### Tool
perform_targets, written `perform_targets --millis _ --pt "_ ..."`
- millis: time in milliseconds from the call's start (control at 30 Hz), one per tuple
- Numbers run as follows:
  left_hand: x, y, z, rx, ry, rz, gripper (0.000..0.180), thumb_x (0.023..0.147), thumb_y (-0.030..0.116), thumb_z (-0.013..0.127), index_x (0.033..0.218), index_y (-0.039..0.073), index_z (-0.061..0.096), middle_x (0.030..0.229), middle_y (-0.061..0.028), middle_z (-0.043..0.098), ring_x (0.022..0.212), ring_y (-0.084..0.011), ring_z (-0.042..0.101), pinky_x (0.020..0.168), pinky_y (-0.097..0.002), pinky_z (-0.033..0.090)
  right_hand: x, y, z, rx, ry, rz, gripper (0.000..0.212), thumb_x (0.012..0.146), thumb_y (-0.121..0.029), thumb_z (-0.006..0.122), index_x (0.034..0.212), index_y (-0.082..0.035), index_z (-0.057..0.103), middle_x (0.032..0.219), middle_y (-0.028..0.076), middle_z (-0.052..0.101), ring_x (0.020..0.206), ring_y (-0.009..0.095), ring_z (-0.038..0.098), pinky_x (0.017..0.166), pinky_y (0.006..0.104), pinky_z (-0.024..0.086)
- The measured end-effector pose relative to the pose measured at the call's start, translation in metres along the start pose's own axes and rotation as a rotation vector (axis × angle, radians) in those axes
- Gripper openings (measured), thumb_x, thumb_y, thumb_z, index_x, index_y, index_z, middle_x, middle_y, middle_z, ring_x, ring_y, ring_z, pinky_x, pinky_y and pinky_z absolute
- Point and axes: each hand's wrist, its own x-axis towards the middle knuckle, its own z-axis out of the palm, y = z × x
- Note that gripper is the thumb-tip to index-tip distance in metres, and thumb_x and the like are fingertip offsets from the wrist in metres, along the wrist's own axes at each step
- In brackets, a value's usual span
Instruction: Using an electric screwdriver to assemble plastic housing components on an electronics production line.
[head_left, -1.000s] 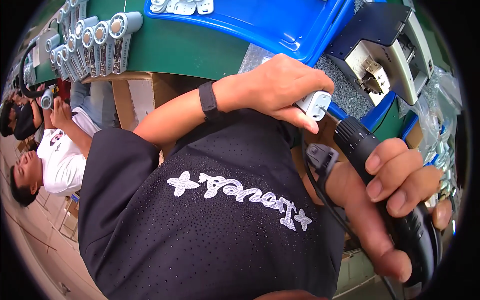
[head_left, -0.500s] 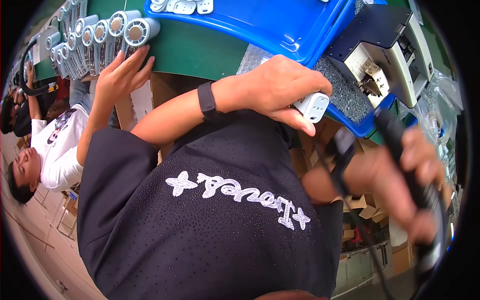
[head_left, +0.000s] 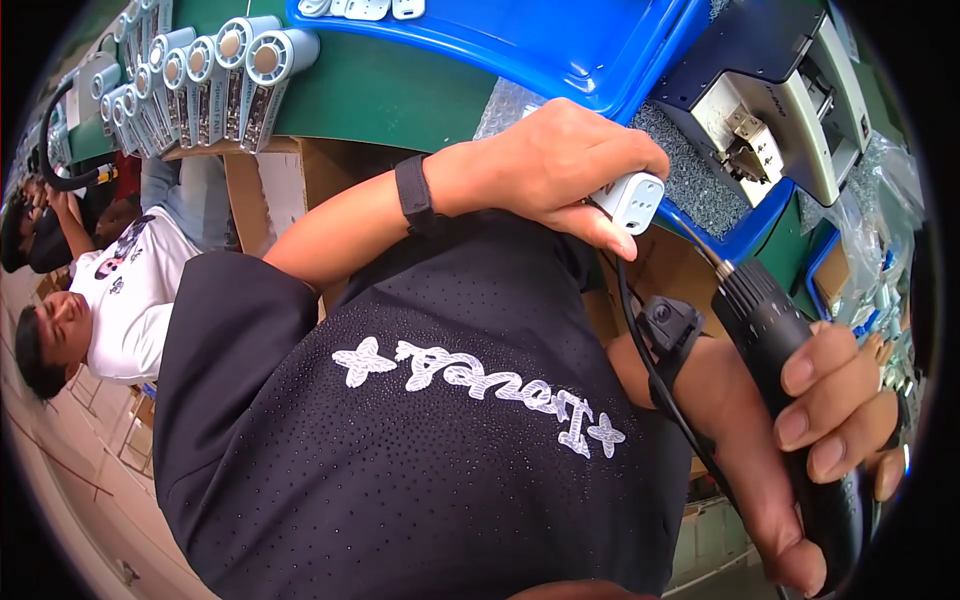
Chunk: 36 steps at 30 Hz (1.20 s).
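Note:
My left hand, a dark band on its wrist, is closed around a small white plastic housing with several holes in its visible end face. The fingers hide the rest of the housing. At the lower right, my right hand is wrapped around a black electric screwdriver. Its thin bit points up and left, toward the housing, with a gap between bit and housing. Along my right forearm runs a black cable, and a small black camera-like device is strapped at that wrist.
A blue tray holding white parts lies at the far edge. Right of it stands a screw feeder machine beside a blue bin of grey screws. Several pale-blue handheld devices line the green table. A person is at left.
My right hand has slowed from a blur, and the screwdriver's bit has swung toward the housing. The other person's hand has left the row of pale-blue devices. My left hand has barely moved.

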Motion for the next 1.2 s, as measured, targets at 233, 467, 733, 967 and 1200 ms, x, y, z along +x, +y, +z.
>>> perform_targets --millis 233,467,733,967,1200 --pt "-0.001 -0.003 0.004 -0.039 0.056 0.007 0.067 0.077 0.064 0.071 0.106 0.004 0.060 0.090 -0.0082 0.066 0.075 -0.0289 0.067 0.063 -0.0361 0.053 0.011 0.018 0.015 0.075 -0.061 -0.078 0.076 0.073 -0.073 0.070 0.114 -0.011 0.054 0.078 0.003 0.048 0.061 0.016 0.045 0.065 0.0330 0.038" --pt "0.000 0.006 -0.011 -0.009 0.058 -0.018 0.068 0.076 0.063 0.072 0.107 0.004 0.060 0.090 -0.0078 0.066 0.076 -0.0276 0.067 0.063 -0.0358 0.053 0.009 0.022 0.016 -0.007 0.038 -0.115 0.070 0.079 -0.069 0.066 0.114 -0.010 0.053 0.079 0.004 0.049 0.059 0.016 0.046 0.059 0.0342 0.039" --pt "0.101 -0.001 -0.173 0.740 -0.459 -0.020 0.051 0.085 0.045 0.068 0.113 0.003 0.058 0.102 -0.0167 0.062 0.086 -0.0342 0.061 0.075 -0.0395 0.050 0.023 0.038 0.030 -0.330 0.363 -0.098 0.064 0.089 -0.051 0.069 0.124 -0.004 0.047 0.080 0.007 0.058 0.056 0.017 0.054 0.055 0.0336 0.047" --pt "0.166 -0.242 -0.329 0.932 -0.453 -0.210 0.064 0.087 0.048 0.067 0.128 0.001 0.053 0.123 -0.0241 0.058 0.111 -0.0398 0.059 0.095 -0.0478 0.046 0.092 0.149 0.059 -1.439 -0.006 0.180 0.045 0.078 -0.008 0.070 0.117 -0.001 0.049 0.086 0.023 0.068 0.081 0.044 0.067 0.075 0.0505 0.055" --pt "0.150 -0.104 -0.262 0.900 0.142 -0.281 0.051 0.089 0.036 0.067 0.127 0.003 0.056 0.113 -0.0194 0.064 0.104 -0.0362 0.062 0.090 -0.0447 0.049 0.108 0.222 0.013 -1.702 -0.064 0.199 0.045 0.081 -0.015 0.070 0.117 -0.001 0.049 0.086 0.025 0.067 0.083 0.048 0.066 0.076 0.0558 0.053"
